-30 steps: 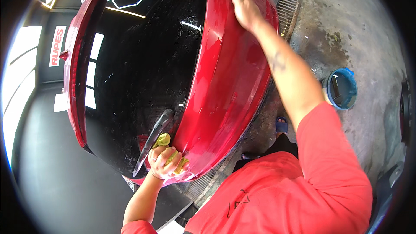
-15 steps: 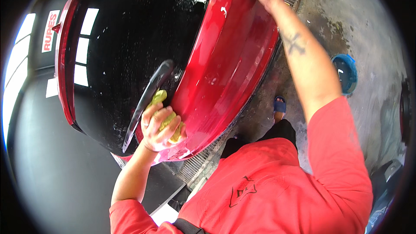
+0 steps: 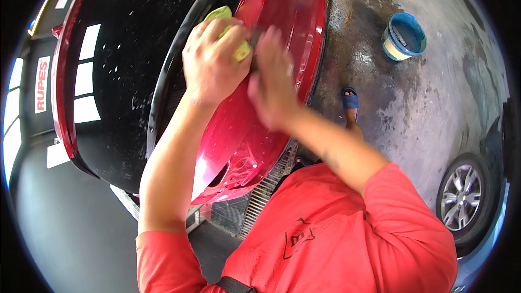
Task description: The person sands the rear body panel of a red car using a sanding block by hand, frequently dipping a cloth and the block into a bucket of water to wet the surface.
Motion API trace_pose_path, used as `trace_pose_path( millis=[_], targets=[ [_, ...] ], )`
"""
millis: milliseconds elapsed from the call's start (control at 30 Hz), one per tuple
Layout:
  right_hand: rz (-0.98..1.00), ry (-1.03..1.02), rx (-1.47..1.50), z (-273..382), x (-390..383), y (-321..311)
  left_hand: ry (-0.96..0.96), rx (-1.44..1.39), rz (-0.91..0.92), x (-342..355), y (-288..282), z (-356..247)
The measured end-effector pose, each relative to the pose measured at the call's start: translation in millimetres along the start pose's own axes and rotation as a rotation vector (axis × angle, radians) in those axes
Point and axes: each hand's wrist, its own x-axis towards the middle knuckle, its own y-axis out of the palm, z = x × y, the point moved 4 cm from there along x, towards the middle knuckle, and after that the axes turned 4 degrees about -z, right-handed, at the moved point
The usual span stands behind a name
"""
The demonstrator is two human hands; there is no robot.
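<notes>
My left hand is closed around a crumpled yellow-green cloth, over the border between a red car's body and its dark window glass. Right beside it is my right hand, smeared by motion, its palm side turned toward the left one. Something small and dark shows between the two hands, too blurred to name. A long black wiper lies along the glass, just left of my left hand. Droplets and pale specks dot the glass and red paint.
A blue-rimmed bucket with liquid inside stands on the wet concrete floor to the right. A metal drain grate runs along the car. Another vehicle's wheel is at the lower right.
My right hand has come back from the car's far edge to beside my left hand. My left hand, still gripping the cloth, has moved farther up. The view has shifted, too.
</notes>
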Motion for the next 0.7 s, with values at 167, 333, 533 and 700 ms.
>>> trace_pose_path(
  millis=[167,333,533,700],
  targets=[
    [-0.295,0.282,0.058,-66,111,-35,0.106,-0.045,-0.052,10,1,-6],
    [0.092,0.212,0.030,81,-112,46,0.111,-0.032,-0.088,-1,2,6],
    [-0.285,0.322,0.038,-47,69,6,0.127,0.016,-0.130,-6,0,8],
    [-0.270,0.203,-0.103,-129,150,-75,0.058,-0.014,-0.111,-4,4,8]
  ],
)
